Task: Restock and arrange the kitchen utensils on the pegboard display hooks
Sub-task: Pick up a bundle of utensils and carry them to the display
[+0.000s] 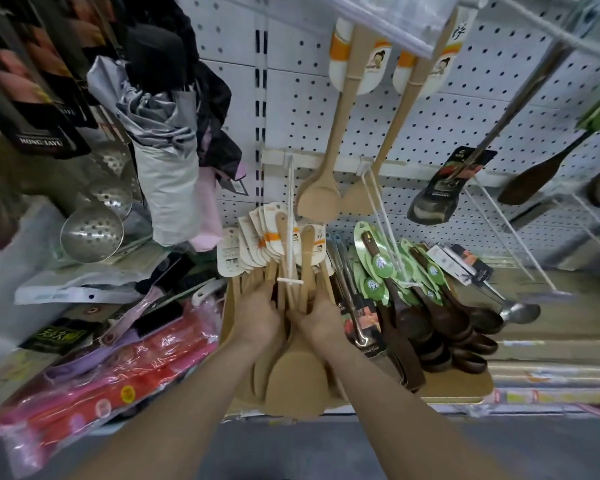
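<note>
Fingers seemingly grip wooden spatulas below pegboard.

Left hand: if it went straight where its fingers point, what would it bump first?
The wooden spatulas, bunched right at the fingertips of the left hand. It may be touching them; depth is unclear.

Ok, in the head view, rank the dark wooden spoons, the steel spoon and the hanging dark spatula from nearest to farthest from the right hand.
1. dark wooden spoons: just right of the right hand.
2. steel spoon: farther right, lying flat.
3. hanging dark spatula: upper right, up on the pegboard.
</note>
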Action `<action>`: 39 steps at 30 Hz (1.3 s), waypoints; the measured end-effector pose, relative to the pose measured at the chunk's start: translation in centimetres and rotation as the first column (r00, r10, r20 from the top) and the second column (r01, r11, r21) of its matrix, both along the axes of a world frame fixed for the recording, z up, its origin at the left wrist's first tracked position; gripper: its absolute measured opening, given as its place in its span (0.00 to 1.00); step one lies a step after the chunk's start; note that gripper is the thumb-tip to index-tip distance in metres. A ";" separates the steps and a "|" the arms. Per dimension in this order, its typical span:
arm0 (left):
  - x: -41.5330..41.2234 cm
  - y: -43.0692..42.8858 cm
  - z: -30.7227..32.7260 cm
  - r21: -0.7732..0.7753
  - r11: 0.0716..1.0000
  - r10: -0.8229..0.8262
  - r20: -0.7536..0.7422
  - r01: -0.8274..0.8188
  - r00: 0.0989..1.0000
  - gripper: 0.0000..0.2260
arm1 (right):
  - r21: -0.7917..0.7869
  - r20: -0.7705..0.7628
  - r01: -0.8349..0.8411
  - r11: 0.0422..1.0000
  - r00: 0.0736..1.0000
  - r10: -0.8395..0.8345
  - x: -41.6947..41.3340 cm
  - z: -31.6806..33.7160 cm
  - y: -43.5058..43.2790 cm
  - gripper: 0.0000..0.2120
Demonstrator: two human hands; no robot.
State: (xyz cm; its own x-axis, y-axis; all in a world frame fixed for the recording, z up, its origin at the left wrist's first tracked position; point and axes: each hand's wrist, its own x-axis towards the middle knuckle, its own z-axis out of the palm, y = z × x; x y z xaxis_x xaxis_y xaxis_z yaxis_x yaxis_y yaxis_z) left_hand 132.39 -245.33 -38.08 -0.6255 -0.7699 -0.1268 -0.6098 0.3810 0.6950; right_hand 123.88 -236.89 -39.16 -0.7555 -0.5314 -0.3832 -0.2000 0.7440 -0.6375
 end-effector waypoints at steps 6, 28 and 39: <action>0.5 -0.7 -1.2 -0.004 0.999 -0.048 0.140 0.049 0.989 0.15 | 0.076 -0.080 0.020 0.997 0.997 -0.014 0.5 -0.7 -1.8 0.18; 2.3 0.7 -3.3 -0.065 0.966 -0.218 0.310 0.249 0.925 0.22 | 0.261 -0.239 0.105 0.960 0.970 -0.041 -3.2 -1.7 3.2 0.24; -0.1 2.3 -1.9 -0.170 0.957 -0.207 0.167 0.235 0.964 0.21 | 0.448 -0.281 0.066 0.892 0.957 0.071 -5.4 -0.7 5.0 0.18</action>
